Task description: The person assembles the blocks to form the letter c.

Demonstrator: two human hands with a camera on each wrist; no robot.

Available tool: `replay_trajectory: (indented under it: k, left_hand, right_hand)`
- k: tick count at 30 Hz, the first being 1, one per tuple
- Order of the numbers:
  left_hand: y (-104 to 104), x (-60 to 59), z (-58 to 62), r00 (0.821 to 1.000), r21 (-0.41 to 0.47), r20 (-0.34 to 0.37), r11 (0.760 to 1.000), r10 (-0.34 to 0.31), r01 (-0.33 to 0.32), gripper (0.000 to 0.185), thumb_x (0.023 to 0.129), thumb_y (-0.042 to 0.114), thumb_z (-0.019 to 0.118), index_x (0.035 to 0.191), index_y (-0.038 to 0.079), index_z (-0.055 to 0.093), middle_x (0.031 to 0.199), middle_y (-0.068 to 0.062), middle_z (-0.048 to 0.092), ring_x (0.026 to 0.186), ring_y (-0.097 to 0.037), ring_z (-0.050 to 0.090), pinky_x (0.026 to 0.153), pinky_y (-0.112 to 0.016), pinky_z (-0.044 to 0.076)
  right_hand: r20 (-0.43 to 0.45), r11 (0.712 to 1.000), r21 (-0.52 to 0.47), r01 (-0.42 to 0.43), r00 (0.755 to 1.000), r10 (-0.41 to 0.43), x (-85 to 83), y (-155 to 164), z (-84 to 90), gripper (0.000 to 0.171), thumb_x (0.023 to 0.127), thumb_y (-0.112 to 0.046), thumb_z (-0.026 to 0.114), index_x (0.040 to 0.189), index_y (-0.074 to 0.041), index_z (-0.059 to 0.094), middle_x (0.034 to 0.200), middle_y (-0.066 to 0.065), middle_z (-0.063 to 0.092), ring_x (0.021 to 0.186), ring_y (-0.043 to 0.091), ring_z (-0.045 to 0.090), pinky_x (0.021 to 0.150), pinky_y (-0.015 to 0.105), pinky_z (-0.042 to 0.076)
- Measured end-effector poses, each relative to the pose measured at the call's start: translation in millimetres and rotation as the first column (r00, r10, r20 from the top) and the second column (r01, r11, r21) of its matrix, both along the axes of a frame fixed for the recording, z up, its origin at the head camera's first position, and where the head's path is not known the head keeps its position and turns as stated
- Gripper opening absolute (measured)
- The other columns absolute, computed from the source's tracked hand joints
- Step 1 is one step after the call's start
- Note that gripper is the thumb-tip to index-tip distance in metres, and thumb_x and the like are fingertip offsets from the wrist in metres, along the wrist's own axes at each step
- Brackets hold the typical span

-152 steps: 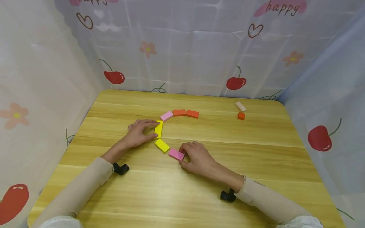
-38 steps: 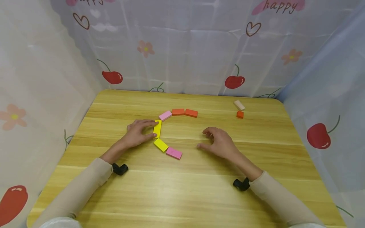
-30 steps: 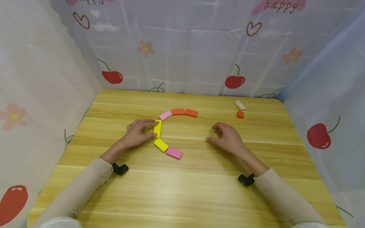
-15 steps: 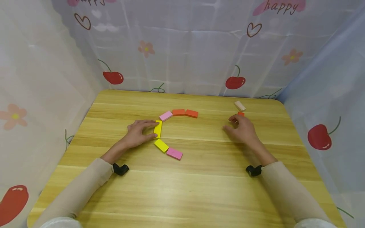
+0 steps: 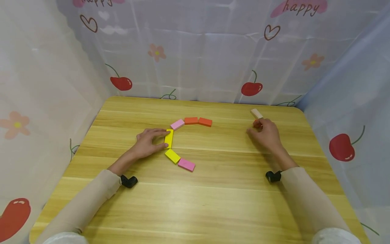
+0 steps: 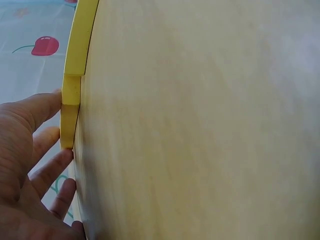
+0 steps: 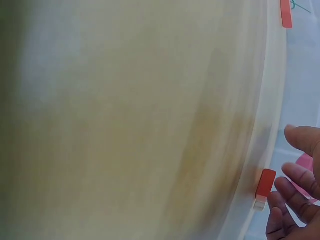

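Observation:
In the head view my left hand (image 5: 147,142) holds the upper yellow block (image 5: 169,138), thumb by its lower end and a fingertip over its upper end. Below it, a second yellow block (image 5: 172,156) and a pink block (image 5: 186,165) carry on a curved row. Above lie a light pink block (image 5: 177,124), an orange block (image 5: 191,120) and a red-orange block (image 5: 205,122). At the far right my right hand (image 5: 266,134) reaches over a small orange block (image 7: 266,183), fingers apart and loosely bent. In the head view those fingers partly hide this block.
A plain wood-coloured block (image 5: 256,113) lies just behind the small orange one. The wooden table (image 5: 198,210) ends at the back against a patterned curtain (image 5: 195,67), which also hangs along both sides.
After releasing the pink block, which now sits closer to the lower yellow block, my right hand has moved right and back to the small orange block. My left hand stays on the upper yellow block.

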State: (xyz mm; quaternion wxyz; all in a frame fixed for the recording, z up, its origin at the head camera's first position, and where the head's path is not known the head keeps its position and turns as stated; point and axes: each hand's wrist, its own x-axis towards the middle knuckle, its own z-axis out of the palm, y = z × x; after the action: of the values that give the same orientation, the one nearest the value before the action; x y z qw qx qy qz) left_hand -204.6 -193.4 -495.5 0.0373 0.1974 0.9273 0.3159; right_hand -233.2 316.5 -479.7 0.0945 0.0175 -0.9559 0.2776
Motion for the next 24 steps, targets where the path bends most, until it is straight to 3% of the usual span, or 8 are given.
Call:
replay_trajectory:
  k: [7,14,24]
  left_hand:
    - [-2,-0.6,-1.6,1.0,0.005,0.003,1.0,0.003,-0.003,0.055,0.087,0.05,0.07,0.139,0.034,0.057,0.149,0.001,0.051,0.137,-0.032,0.035,0.097,-0.058,0.015]
    - [-3,-1.0,-1.1,1.0,0.007,0.0,1.0,0.008,-0.008,0.055,0.087,0.049,0.071,0.138,0.034,0.057,0.149,0.001,0.052,0.137,-0.033,0.035,0.096,-0.059,0.015]
    - [-1,-2.6,-2.4,1.0,0.002,0.0,1.0,0.004,-0.004,0.055,0.087,0.05,0.07,0.138,0.036,0.056,0.149,0.002,0.051,0.136,-0.031,0.035,0.096,-0.057,0.015]
  right_hand:
    - [-0.04,0.999,0.006,0.038,0.999,-0.037,-9.2,1,1.9,0.04,0.085,-0.035,0.075,0.104,-0.001,0.066,0.105,0.021,0.059,0.093,0.036,0.048,0.081,0.045,0.037]
    - [-0.021,0.995,-0.024,0.101,0.995,-0.101,-17.7,5,2.2,0.046,0.09,-0.034,0.069,0.117,0.002,0.063,0.122,0.026,0.056,0.112,0.045,0.045,0.093,0.055,0.036]
    - [0.037,0.979,-0.08,0.185,0.982,-0.183,-28.8,13,0.5,0.06,0.092,-0.038,0.066,0.132,0.003,0.05,0.126,0.026,0.052,0.114,0.042,0.045,0.095,0.054,0.037]
